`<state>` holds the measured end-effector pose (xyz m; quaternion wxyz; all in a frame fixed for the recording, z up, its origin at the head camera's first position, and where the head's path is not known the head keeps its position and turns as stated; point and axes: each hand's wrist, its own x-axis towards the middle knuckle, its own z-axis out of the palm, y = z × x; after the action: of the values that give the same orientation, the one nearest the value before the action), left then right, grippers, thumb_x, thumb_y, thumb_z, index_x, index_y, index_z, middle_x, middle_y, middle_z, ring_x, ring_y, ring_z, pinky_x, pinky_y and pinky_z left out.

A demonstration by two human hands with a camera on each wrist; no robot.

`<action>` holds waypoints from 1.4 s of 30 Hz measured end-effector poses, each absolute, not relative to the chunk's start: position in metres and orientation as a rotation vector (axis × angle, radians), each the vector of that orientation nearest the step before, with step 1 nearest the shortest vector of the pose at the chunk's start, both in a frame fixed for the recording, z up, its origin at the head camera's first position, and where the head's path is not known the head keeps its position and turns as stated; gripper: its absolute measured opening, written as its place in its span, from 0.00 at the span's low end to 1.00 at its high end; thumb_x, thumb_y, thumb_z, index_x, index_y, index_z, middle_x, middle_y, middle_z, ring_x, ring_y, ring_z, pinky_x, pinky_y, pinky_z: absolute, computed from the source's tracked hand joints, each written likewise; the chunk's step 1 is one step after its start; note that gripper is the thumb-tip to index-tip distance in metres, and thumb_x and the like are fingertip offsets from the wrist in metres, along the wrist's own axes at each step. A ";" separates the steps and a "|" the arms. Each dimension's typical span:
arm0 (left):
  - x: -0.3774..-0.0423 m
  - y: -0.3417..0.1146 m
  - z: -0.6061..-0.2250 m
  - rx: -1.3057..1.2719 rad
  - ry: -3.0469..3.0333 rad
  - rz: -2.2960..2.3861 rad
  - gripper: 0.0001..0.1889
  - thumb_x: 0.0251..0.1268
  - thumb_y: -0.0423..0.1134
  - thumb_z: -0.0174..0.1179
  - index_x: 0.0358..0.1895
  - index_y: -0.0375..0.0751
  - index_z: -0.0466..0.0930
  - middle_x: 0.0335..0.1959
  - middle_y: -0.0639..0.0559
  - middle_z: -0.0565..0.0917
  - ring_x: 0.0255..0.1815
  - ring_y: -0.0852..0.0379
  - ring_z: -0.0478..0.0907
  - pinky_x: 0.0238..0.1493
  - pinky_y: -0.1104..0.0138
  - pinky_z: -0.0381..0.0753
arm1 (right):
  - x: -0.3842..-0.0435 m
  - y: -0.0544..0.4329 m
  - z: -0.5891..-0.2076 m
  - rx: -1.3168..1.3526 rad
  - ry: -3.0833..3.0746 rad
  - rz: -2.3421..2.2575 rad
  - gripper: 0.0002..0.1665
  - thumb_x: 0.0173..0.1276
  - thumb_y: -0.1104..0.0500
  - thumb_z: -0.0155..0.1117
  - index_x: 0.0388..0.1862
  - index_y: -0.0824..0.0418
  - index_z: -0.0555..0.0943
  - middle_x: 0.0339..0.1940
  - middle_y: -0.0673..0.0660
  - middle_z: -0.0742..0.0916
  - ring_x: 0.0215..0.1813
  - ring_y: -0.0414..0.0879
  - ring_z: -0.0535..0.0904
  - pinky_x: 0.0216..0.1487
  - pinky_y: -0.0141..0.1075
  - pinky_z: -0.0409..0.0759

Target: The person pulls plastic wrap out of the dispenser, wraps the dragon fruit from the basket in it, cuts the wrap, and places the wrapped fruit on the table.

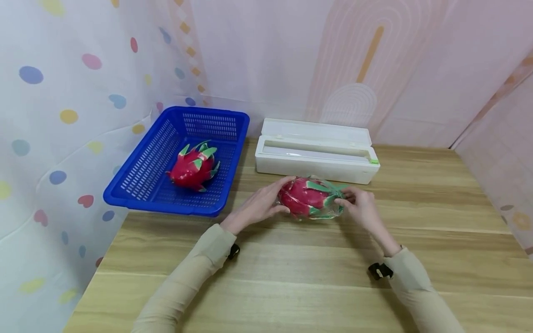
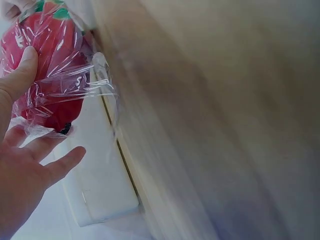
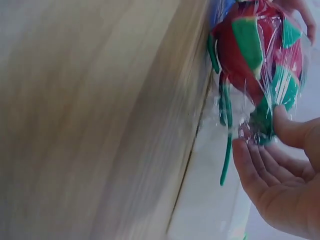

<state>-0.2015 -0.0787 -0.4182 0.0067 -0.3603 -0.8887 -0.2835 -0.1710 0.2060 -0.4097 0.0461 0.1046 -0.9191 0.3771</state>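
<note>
A red dragon fruit (image 1: 301, 199) with green leaf tips, wrapped in clear cling film (image 2: 65, 85), lies sideways between both hands above the table. My left hand (image 1: 262, 203) holds its rounded end; in the left wrist view the thumb (image 2: 24, 70) presses on the film and the fingers reach below. At the leafy end, my right hand (image 1: 361, 208) pinches the gathered film and leaf tips between thumb and fingers (image 3: 255, 162). Loose film sticks out beside the fruit in the left wrist view. One long green leaf (image 3: 226, 160) hangs out past the right fingers.
A blue plastic basket (image 1: 208, 208) stands at the back left with an unwrapped dragon fruit (image 1: 191, 171) in it. Right behind the hands is a long white cling film box (image 1: 312, 166), its lid raised and a green slider at its right end. A patterned curtain (image 1: 266, 55) hangs behind the wooden table (image 1: 291, 286).
</note>
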 end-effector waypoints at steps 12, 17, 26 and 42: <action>-0.220 -0.071 -0.417 -1.114 -2.823 -1.089 0.46 0.57 0.42 0.66 0.75 0.47 0.47 0.70 0.41 0.67 0.70 0.45 0.67 0.69 0.56 0.68 | -0.183 0.224 -0.396 0.475 -2.901 0.981 0.36 0.69 0.49 0.59 0.68 0.69 0.64 0.67 0.71 0.72 0.68 0.66 0.67 0.67 0.59 0.66; -0.223 -0.072 -0.417 -1.130 -2.763 -1.227 0.46 0.57 0.37 0.66 0.74 0.40 0.45 0.69 0.36 0.67 0.69 0.43 0.67 0.69 0.54 0.67 | -0.196 0.200 -0.397 0.880 -2.971 0.807 0.65 0.51 0.44 0.75 0.78 0.55 0.45 0.77 0.65 0.56 0.75 0.65 0.53 0.70 0.61 0.60; -0.210 -0.083 -0.416 -0.883 -2.907 -1.120 0.49 0.53 0.46 0.68 0.75 0.41 0.47 0.74 0.39 0.59 0.71 0.39 0.63 0.69 0.49 0.65 | -0.199 0.191 -0.406 0.879 -3.009 0.791 0.65 0.47 0.42 0.77 0.77 0.51 0.48 0.74 0.63 0.63 0.73 0.62 0.60 0.66 0.60 0.68; -0.209 -0.080 -0.413 -0.907 -2.763 -0.670 0.08 0.61 0.33 0.62 0.43 0.38 0.81 0.36 0.45 0.88 0.37 0.52 0.86 0.39 0.64 0.85 | -0.199 0.191 -0.406 0.888 -3.003 0.794 0.65 0.47 0.41 0.77 0.77 0.51 0.49 0.74 0.63 0.63 0.72 0.62 0.61 0.65 0.60 0.69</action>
<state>-0.2092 -0.0798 -0.4125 0.0786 -0.3032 -0.9229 -0.2239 -0.1993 0.1910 -0.4058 -0.0444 0.2745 -0.9286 0.2457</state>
